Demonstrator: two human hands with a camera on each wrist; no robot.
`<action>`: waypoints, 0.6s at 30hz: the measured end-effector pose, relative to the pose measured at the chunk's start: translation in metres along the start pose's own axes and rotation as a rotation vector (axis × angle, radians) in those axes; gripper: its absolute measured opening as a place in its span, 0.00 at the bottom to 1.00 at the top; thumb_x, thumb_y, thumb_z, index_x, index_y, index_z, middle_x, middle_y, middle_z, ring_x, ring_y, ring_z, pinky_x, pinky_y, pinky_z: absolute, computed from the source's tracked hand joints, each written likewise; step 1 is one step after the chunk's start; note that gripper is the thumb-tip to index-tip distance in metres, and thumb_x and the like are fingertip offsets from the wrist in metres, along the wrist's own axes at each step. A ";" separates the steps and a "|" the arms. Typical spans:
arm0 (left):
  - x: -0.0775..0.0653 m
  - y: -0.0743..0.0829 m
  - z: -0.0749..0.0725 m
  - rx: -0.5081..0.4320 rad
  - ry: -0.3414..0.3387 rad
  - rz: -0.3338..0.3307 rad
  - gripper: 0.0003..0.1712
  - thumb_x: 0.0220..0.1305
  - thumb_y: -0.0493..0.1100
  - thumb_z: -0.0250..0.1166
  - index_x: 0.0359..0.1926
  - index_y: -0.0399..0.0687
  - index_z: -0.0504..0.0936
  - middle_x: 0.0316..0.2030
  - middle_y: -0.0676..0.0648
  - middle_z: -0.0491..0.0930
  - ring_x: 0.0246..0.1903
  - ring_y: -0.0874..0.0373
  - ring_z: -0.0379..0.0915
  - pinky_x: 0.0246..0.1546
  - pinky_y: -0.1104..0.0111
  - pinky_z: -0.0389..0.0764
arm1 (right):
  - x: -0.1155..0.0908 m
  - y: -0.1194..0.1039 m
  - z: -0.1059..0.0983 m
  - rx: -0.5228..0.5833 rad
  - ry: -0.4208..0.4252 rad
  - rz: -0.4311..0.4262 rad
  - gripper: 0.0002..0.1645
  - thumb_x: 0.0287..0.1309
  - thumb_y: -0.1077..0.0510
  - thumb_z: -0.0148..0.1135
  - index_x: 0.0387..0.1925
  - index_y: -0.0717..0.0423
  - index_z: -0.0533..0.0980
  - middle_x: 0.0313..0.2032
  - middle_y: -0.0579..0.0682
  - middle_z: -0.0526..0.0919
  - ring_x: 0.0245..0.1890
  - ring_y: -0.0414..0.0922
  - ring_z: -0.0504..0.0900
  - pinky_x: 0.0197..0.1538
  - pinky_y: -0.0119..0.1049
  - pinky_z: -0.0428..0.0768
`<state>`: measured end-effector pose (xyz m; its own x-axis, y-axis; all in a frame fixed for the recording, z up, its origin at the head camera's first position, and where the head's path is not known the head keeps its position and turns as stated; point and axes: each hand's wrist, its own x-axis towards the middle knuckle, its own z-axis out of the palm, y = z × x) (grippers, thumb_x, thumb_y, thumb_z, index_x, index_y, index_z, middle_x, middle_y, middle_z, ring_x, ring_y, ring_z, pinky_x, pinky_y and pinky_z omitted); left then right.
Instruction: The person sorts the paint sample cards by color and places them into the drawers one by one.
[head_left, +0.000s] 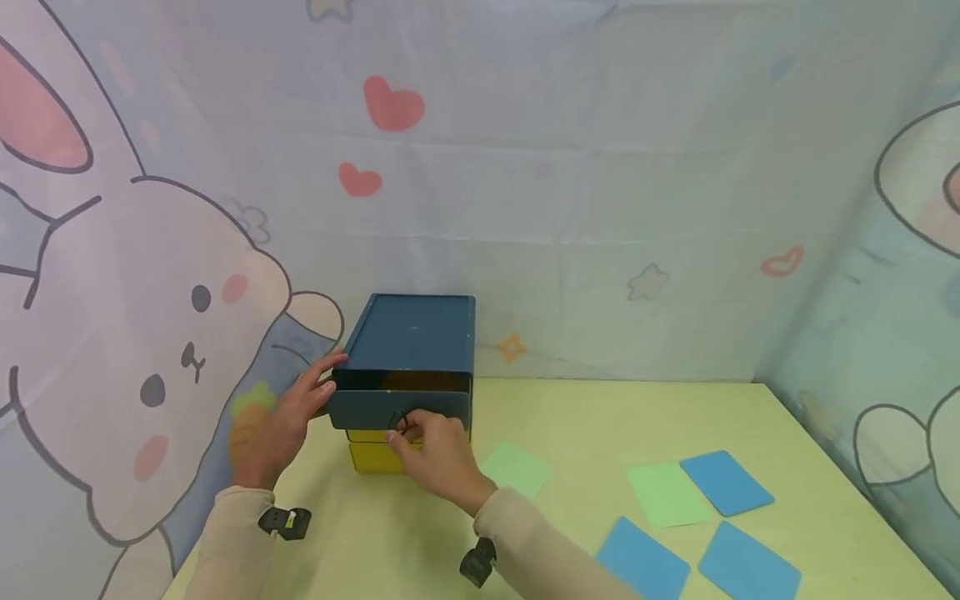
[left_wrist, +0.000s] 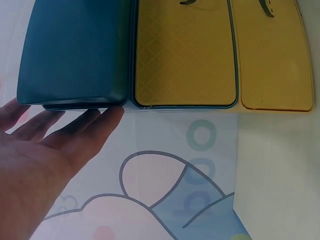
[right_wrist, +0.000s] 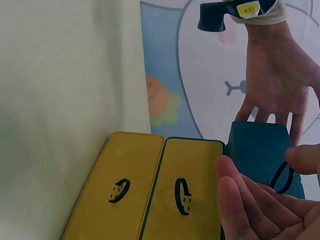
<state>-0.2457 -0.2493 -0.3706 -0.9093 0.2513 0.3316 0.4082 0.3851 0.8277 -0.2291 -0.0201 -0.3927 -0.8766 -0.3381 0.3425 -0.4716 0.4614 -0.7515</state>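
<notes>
A small drawer cabinet (head_left: 420, 333) with a dark blue top stands on the table. Its blue top drawer (head_left: 352, 410) is pulled partly out, showing a dark gap behind its front. My right hand (head_left: 438, 454) is at that front, its thumb and fingers about the thin black loop handle (right_wrist: 283, 177). My left hand (head_left: 288, 421) touches the left side of the cabinet with fingers extended, some of them along the blue drawer's edge in the left wrist view. Two yellow drawers (right_wrist: 192, 160) below stay closed, each with a black loop. The drawer's contents are hidden.
Blue cards (head_left: 727, 483) and light green cards (head_left: 670, 494) lie on the pale yellow table (head_left: 585, 417) to the right. A printed cloth (head_left: 562, 208) with rabbits and hearts hangs behind and at both sides. Each wrist wears a black camera mount (head_left: 285, 522).
</notes>
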 end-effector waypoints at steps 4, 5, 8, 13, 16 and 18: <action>-0.002 0.001 0.001 0.002 -0.005 -0.005 0.31 0.80 0.51 0.39 0.78 0.46 0.55 0.80 0.39 0.46 0.76 0.31 0.48 0.67 0.30 0.61 | 0.006 0.003 -0.002 -0.010 -0.011 0.022 0.12 0.68 0.51 0.61 0.38 0.57 0.81 0.34 0.53 0.91 0.18 0.33 0.83 0.29 0.24 0.80; -0.002 0.001 0.001 0.002 -0.005 -0.004 0.31 0.80 0.51 0.39 0.78 0.45 0.55 0.80 0.39 0.46 0.76 0.31 0.48 0.67 0.30 0.62 | 0.008 0.004 -0.003 -0.014 -0.009 0.025 0.13 0.68 0.51 0.61 0.39 0.57 0.81 0.34 0.53 0.91 0.18 0.34 0.84 0.28 0.24 0.80; -0.001 0.001 0.002 -0.002 -0.002 0.007 0.31 0.81 0.50 0.40 0.78 0.44 0.56 0.80 0.38 0.45 0.76 0.31 0.48 0.67 0.31 0.63 | 0.013 0.006 -0.003 -0.051 0.007 0.020 0.13 0.68 0.51 0.61 0.40 0.57 0.81 0.34 0.52 0.91 0.20 0.35 0.83 0.29 0.25 0.79; -0.001 0.002 0.002 0.004 0.005 0.023 0.30 0.80 0.48 0.42 0.77 0.42 0.56 0.80 0.37 0.45 0.75 0.29 0.50 0.67 0.32 0.64 | 0.019 0.009 -0.002 0.020 -0.029 0.079 0.14 0.70 0.49 0.58 0.43 0.55 0.79 0.33 0.55 0.90 0.19 0.38 0.85 0.25 0.27 0.80; -0.001 0.002 0.002 0.028 0.008 0.019 0.30 0.80 0.48 0.43 0.77 0.43 0.57 0.80 0.38 0.45 0.74 0.28 0.52 0.67 0.36 0.66 | 0.021 0.012 -0.002 0.102 -0.060 0.130 0.15 0.72 0.48 0.56 0.46 0.54 0.77 0.33 0.58 0.90 0.18 0.40 0.85 0.25 0.29 0.82; -0.001 0.002 0.002 0.047 0.010 0.017 0.30 0.80 0.48 0.44 0.77 0.44 0.57 0.80 0.39 0.46 0.74 0.29 0.54 0.67 0.41 0.70 | 0.022 0.014 -0.002 0.129 -0.067 0.147 0.15 0.73 0.47 0.55 0.48 0.54 0.77 0.33 0.59 0.90 0.18 0.38 0.85 0.26 0.30 0.83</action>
<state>-0.2438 -0.2467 -0.3706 -0.9031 0.2492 0.3497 0.4263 0.4220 0.8001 -0.2552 -0.0193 -0.3948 -0.9247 -0.3306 0.1889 -0.3192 0.4027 -0.8579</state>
